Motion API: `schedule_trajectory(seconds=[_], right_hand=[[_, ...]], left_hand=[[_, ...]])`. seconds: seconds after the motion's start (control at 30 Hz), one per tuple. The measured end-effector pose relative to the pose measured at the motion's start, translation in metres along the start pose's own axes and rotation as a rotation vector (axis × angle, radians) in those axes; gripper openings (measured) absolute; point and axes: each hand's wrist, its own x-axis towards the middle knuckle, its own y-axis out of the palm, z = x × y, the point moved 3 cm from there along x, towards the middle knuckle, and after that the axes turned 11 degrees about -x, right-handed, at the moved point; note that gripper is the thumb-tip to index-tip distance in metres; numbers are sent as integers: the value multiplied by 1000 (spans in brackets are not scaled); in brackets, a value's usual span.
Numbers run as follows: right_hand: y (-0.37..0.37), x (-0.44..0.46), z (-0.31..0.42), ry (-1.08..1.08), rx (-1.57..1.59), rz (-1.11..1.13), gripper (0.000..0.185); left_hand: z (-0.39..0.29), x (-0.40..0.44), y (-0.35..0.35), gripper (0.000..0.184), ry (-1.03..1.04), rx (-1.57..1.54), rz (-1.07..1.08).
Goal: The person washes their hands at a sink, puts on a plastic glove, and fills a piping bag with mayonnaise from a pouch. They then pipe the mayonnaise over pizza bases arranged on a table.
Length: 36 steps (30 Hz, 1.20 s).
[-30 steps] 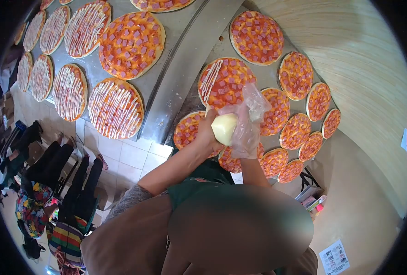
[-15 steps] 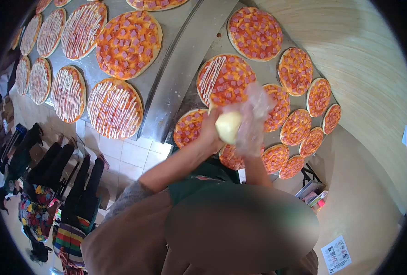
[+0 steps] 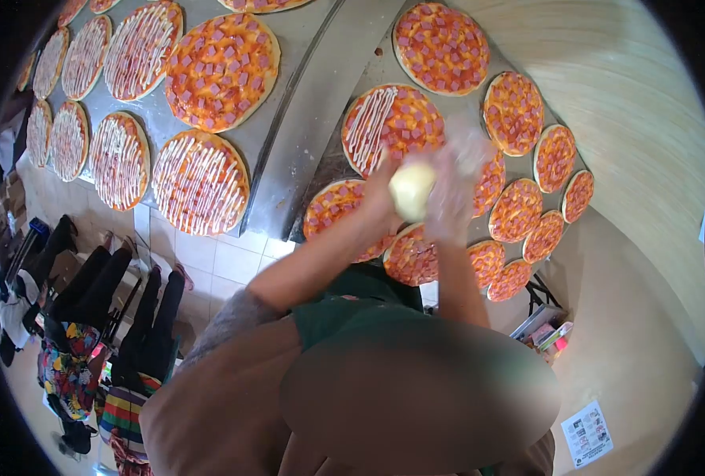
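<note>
Between my two hands is a clear plastic piping bag [image 3: 413,192] bulging with pale cream-coloured sauce. My left hand [image 3: 379,197] closes around its left side. My right hand [image 3: 446,208] grips the other side, blurred by motion, with crumpled clear plastic above it. Just beyond the hands lies a pizza [image 3: 420,119] topped with diced ham, its left part striped with white sauce. A ham-topped pizza without stripes [image 3: 332,210] lies below my left forearm's level, partly covered by it. The bag's tip is too blurred to make out.
More ham pizzas [image 3: 516,209] cover the metal table on the right. On the left metal table [image 3: 269,47] lie several white-striped pizzas [image 3: 200,182] and one unstriped pizza [image 3: 222,71]. A raised metal edge [image 3: 309,103] separates the tables. People [image 3: 130,349] are at the lower left.
Both hands and the piping bag have moved up and to the right. The white stripes reach slightly farther right on the pizza. The whole view has shifted a little.
</note>
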Motion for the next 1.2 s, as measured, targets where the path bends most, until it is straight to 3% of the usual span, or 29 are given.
schedule_trajectory(seconds=[0.07, 0.13, 0.2, 0.33, 0.43, 0.5, 0.53, 0.57, 0.63, 0.77, 0.8, 0.83, 0.87, 0.93, 0.97, 1.0, 1.07, 1.1, 1.2], right_hand=[[-2, 69, -11, 220, 146, 21, 38], [-8, 84, -17, 285, 518, -55, 38], [-9, 61, -12, 260, 590, -18, 35], [-22, -6, 16, 202, 759, 79, 33], [-46, 8, 22, 446, 842, 198, 41], [-44, 55, 11, 555, 982, 145, 43], [-41, 71, 5, 528, 1022, 7, 44], [-37, 77, 1, 606, 972, 11, 44], [-35, 87, -6, 754, 868, 18, 44], [-18, 8, 1, 484, 878, 140, 40], [-19, -6, 4, 413, 855, 174, 40], [-19, -13, 2, 169, 565, 65, 40], [-20, -2, -3, 245, 635, 54, 39], [-21, 19, -12, 398, 780, 15, 44], [-36, 46, -9, 548, 943, 108, 44], [-23, 68, -26, 518, 786, 29, 44], [-20, 79, -38, 577, 668, -42, 44], [-21, 73, -36, 669, 711, -39, 43], [-7, 24, -22, 624, 984, -4, 41]], left_hand=[[-11, 56, 28, 52, 84, 68, -6], [-23, 45, 74, 53, 67, 227, -110], [-10, 60, 35, 54, 45, 68, 76], [22, -14, -45, 55, 22, -6, -15], [18, -3, -30, 55, -1, 48, 45], [3, 36, 16, 55, 65, 96, 2], [-2, 64, 31, 56, 118, 144, -49], [-8, 81, 44, 49, 70, 91, 62], [0, 80, 29, 49, 75, 71, 22], [27, 8, -40, 57, 31, 76, 43], [35, -1, -59, 56, 9, 61, -63], [37, 10, -72, 55, 22, 82, -15], [40, 16, -83, 55, 31, 102, 25], [23, 21, -6, 52, 3, 25, -38], [18, 55, 10, 48, 82, 57, -28], [13, 80, 22, 45, 159, 85, -22], [3, 78, 61, 43, 98, 213, -97], [6, 88, 52, 44, 134, 149, -93], [22, 28, 7, 53, 28, 117, -33]])
